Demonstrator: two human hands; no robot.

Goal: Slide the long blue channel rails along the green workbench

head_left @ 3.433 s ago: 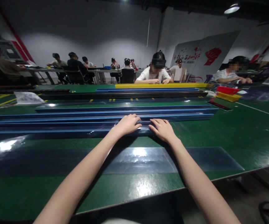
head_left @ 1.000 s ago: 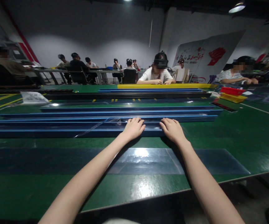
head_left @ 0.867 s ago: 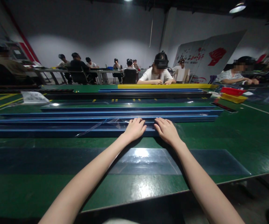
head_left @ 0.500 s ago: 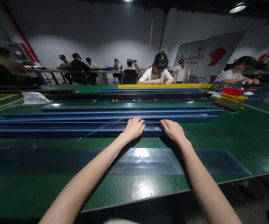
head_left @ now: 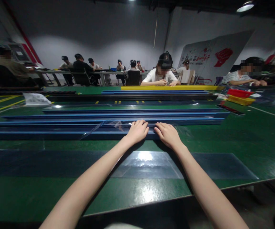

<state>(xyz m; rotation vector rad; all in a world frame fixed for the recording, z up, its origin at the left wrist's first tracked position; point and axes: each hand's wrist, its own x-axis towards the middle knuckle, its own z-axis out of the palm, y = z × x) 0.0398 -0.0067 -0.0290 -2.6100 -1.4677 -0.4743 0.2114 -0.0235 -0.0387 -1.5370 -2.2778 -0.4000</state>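
Both my hands rest side by side on the nearest long blue rail (head_left: 56,133), which lies crosswise on the green table (head_left: 247,133). My left hand (head_left: 137,131) lies on top of the rail with fingers curled over a clear plastic film (head_left: 104,125) that wraps it. My right hand (head_left: 167,135) lies flat just to the right, fingers stretched along the rail. The film is crinkled and lifted left of my left hand. Further blue rails (head_left: 127,114) lie parallel behind.
A clear plastic sheet (head_left: 151,163) lies on the table before me. Black and yellow rails (head_left: 168,88) lie farther back, red and yellow trays (head_left: 237,95) at the right. Several people sit at the far side and at tables behind. The table edge runs close to my body.
My right hand has slid left along the rail, back beside my left hand. The film left of my left hand is more lifted and crinkled.
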